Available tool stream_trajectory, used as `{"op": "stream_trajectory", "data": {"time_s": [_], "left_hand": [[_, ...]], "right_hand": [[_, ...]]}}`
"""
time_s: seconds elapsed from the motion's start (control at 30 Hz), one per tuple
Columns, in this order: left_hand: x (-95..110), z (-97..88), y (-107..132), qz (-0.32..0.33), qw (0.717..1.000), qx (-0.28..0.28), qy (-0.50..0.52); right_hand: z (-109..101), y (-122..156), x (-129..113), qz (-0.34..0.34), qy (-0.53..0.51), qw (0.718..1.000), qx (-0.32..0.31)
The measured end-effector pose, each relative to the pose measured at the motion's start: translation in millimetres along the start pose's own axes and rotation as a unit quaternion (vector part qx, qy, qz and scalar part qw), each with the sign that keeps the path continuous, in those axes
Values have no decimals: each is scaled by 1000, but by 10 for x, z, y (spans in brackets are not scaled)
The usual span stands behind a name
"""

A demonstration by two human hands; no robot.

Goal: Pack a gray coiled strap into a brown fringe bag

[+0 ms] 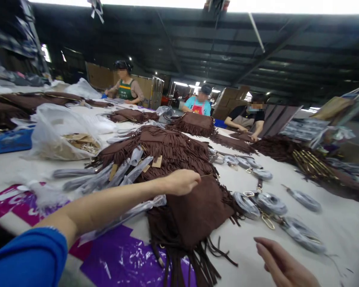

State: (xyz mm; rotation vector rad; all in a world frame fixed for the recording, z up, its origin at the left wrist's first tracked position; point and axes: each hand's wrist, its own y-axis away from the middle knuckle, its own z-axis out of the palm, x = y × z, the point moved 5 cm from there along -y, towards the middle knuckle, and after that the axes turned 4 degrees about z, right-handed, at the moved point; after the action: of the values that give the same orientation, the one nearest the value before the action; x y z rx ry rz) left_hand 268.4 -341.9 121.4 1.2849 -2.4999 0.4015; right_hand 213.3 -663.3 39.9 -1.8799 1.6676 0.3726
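A dark brown fringed bag lies tilted on the near part of the table, its long tassels hanging toward me. My left hand reaches across from the left and is closed in a pinch at the bag's upper edge; a thin line shows at the fingertips. To the right of the bag, my right hand is held over the white table with its fingers stretched out and nothing in them. Grey coiled straps wrapped in plastic, with gold clasps, lie just beyond the right hand.
Behind the bag is a pile of brown fringed bags. Plastic-wrapped grey straps lie to its left, near a clear plastic sack and a blue tray. Purple plastic covers the near edge. Three people work across the table.
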Motion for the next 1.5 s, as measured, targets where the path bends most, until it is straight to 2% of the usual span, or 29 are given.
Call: {"op": "stream_trajectory", "data": {"time_s": [0.07,0.13,0.23,0.3,0.37,0.5,0.57,0.67,0.73,0.77,0.9,0.93,0.97,1.0,1.03,1.07,1.17,1.2,1.23,1.27,1.33,1.43,1.5], "left_hand": [[-297,-144,156,-51,997,-20,-50],[-494,-140,298,-63,995,-52,-53],[-627,-10,407,-71,995,-65,-38],[-645,72,410,-80,995,-60,-14],[-628,126,388,-84,994,-61,31],[-535,205,371,-86,978,-80,174],[-478,261,398,-94,958,-85,256],[-428,340,498,-108,925,-71,357],[-434,383,610,-117,893,-58,430],[-446,404,678,-126,864,-49,485],[-422,469,944,-148,687,-26,711],[-384,471,989,-141,664,-24,734],[-334,465,1022,-129,654,-18,745],[-276,454,1041,-113,660,-10,743],[-212,438,1046,-95,683,0,725],[-141,418,1036,-73,725,8,685],[62,331,924,-22,898,39,437],[111,280,860,-22,940,53,337],[154,208,783,-28,968,69,241],[196,112,697,-36,984,85,154],[311,-151,505,-33,993,111,9],[613,-667,246,27,973,164,-157],[851,-985,145,75,953,193,-220]], "right_hand": [[169,110,-443,-102,-30,994,-16],[391,228,-893,-192,-47,979,-42],[702,369,-1476,-290,2,956,-35],[869,403,-1754,-331,57,941,-34],[954,352,-1921,-338,77,937,-33],[905,40,-2071,-294,-1,955,-32],[883,-92,-2168,-297,-21,952,-68],[899,-140,-2342,-321,38,938,-124],[922,-91,-2418,-325,111,930,-134],[937,-54,-2440,-327,145,924,-137],[985,54,-2443,-352,233,897,-130],[979,44,-2435,-354,233,898,-118],[962,17,-2426,-349,220,906,-101],[929,-24,-2420,-338,188,919,-80],[885,-75,-2412,-322,146,934,-54],[834,-128,-2404,-304,104,947,-27],[670,-264,-2397,-274,22,961,36],[609,-308,-2399,-271,15,961,47],[535,-358,-2396,-265,10,963,56],[437,-419,-2383,-252,1,965,72],[179,-574,-2320,-207,-18,971,116],[-299,-817,-2142,-140,-32,971,193],[-640,-915,-1943,-103,-18,963,250]]}}
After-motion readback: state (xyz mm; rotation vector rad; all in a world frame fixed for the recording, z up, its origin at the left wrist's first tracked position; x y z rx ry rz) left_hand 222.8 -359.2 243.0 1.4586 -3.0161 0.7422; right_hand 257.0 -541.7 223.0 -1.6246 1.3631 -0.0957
